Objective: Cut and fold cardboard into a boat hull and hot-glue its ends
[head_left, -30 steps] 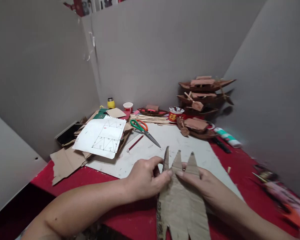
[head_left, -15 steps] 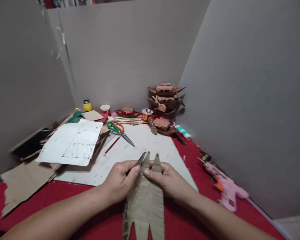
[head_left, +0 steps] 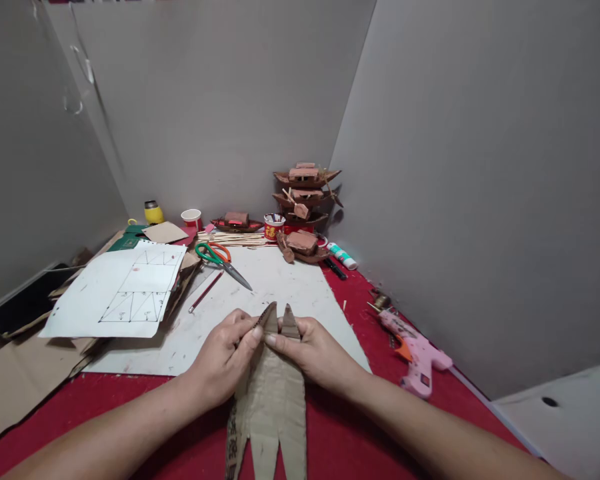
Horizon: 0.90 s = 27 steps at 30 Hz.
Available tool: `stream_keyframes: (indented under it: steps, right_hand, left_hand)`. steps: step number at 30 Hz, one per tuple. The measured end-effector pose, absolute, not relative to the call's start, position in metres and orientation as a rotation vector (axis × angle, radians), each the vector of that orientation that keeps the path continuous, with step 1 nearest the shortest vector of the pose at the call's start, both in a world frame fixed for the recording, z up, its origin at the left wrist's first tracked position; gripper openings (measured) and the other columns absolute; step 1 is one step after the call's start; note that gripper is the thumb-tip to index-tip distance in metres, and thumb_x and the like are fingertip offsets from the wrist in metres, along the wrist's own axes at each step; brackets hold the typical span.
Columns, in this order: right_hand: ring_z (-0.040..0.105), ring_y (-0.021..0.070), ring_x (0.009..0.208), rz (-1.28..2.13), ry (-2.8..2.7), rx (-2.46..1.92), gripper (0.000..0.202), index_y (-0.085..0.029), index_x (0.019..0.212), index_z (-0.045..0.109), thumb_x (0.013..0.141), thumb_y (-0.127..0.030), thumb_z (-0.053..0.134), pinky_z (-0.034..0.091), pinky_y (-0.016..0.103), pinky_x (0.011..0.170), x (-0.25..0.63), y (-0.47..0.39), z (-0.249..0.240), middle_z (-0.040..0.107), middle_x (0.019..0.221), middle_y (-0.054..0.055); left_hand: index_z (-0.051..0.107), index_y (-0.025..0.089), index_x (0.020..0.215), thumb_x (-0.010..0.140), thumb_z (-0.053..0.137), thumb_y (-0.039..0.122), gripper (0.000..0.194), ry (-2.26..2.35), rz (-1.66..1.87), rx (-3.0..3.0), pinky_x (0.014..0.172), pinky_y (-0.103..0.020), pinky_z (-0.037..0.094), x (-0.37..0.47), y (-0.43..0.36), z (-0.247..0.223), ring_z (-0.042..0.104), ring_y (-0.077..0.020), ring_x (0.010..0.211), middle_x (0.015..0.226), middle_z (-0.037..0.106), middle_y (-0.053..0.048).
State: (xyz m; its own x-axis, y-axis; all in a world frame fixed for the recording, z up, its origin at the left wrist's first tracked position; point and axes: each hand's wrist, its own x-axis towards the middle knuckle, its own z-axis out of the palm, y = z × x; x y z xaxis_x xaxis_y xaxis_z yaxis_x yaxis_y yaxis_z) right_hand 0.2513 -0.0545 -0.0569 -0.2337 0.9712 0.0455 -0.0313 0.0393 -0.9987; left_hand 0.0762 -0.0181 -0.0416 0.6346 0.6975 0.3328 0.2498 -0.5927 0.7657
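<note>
Between my two hands is a brown cardboard cutout (head_left: 275, 393) with pointed tabs at its far end and V-shaped notches at its near end. My left hand (head_left: 225, 357) pinches the left pointed tab, thumb on top and fingers curled behind. On the other side my right hand (head_left: 315, 353) grips the cardboard near the right tab, its thumb lying across the surface. The left edge of the piece bends upward and shows dark printing. Just beyond my hands lies a white sheet (head_left: 280, 287) bearing scissors (head_left: 225, 263) with green and orange handles and a pencil (head_left: 206, 291).
A paper with a drawn pattern (head_left: 120, 293) rests over cardboard scraps (head_left: 25, 373) on the left. Model boats (head_left: 305, 177) are stacked at the back, near sticks (head_left: 230, 239) and a red cup (head_left: 274, 228). A pink glue gun (head_left: 420, 347) lies along the right wall.
The view has turned to the right, so the surroundings sit further left. The left side tab has folded inward toward the middle tab; both hands still hold the cardboard.
</note>
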Motion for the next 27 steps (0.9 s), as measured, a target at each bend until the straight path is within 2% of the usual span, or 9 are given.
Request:
stream_keyframes:
  steps: [5,8,10,14,18,22,27]
  right_hand:
    - [0.052,0.0144,0.068,1.319,-1.399,-1.045,0.03,-0.014,0.078,0.067,0.076,-0.044,0.067,0.042,0.024,0.063,0.248,-0.056,-0.055,0.061,0.074,0.0]
    - [0.051,0.0144,0.067,1.284,-1.408,-1.052,0.03,-0.014,0.075,0.066,0.077,-0.045,0.066,0.043,0.025,0.063,0.246,-0.057,-0.054,0.06,0.072,0.0]
    - [0.051,0.0143,0.066,1.257,-1.416,-1.066,0.031,-0.014,0.074,0.066,0.077,-0.045,0.065,0.043,0.024,0.062,0.244,-0.057,-0.053,0.059,0.071,0.0]
    - [0.05,0.0143,0.067,1.163,-1.448,-1.103,0.031,-0.013,0.075,0.066,0.081,-0.043,0.06,0.043,0.023,0.058,0.244,-0.058,-0.055,0.058,0.074,0.001]
    - [0.05,0.0149,0.068,1.115,-1.487,-1.132,0.033,-0.014,0.076,0.065,0.085,-0.044,0.056,0.043,0.023,0.058,0.244,-0.057,-0.057,0.058,0.074,0.002]
    - [0.05,0.015,0.066,1.077,-1.502,-1.158,0.039,-0.014,0.073,0.064,0.086,-0.049,0.053,0.042,0.022,0.056,0.245,-0.056,-0.056,0.057,0.071,0.002]
    - [0.053,0.0165,0.069,1.022,-1.568,-1.162,0.042,-0.015,0.079,0.064,0.091,-0.05,0.044,0.044,0.024,0.063,0.248,-0.055,-0.056,0.06,0.074,0.002]
  left_hand:
    - [0.067,0.016,0.094,0.097,0.036,0.033,0.036,0.653,0.852,1.919,0.088,-0.031,0.044,0.08,-0.023,-0.04,0.056,-0.0194,0.096,0.097,0.062,-0.007]
    - [0.064,0.019,0.114,0.097,0.035,0.035,0.037,0.609,0.849,1.727,0.097,-0.032,0.042,0.085,-0.026,-0.043,0.057,-0.0198,0.105,0.111,0.066,-0.006]
    - [0.062,0.022,0.12,0.097,0.037,0.036,0.037,0.629,0.881,1.661,0.103,-0.032,0.037,0.087,-0.028,-0.045,0.055,-0.0195,0.113,0.12,0.064,-0.005]
    - [0.062,0.021,0.12,0.096,0.038,0.039,0.039,0.691,0.875,1.589,0.107,-0.034,0.034,0.089,-0.029,-0.048,0.054,-0.0205,0.117,0.125,0.063,-0.005]
    - [0.064,0.02,0.117,0.094,0.039,0.044,0.041,0.749,0.866,1.558,0.105,-0.036,0.039,0.089,-0.029,-0.048,0.054,-0.0219,0.118,0.126,0.063,-0.005]
    - [0.066,0.02,0.115,0.091,0.044,0.047,0.042,0.824,0.875,1.538,0.104,-0.039,0.042,0.088,-0.029,-0.049,0.048,-0.024,0.126,0.129,0.062,-0.004]
    - [0.067,0.021,0.115,0.091,0.046,0.045,0.04,0.801,0.84,1.516,0.106,-0.04,0.04,0.089,-0.032,-0.047,0.047,-0.0236,0.128,0.131,0.06,-0.003]
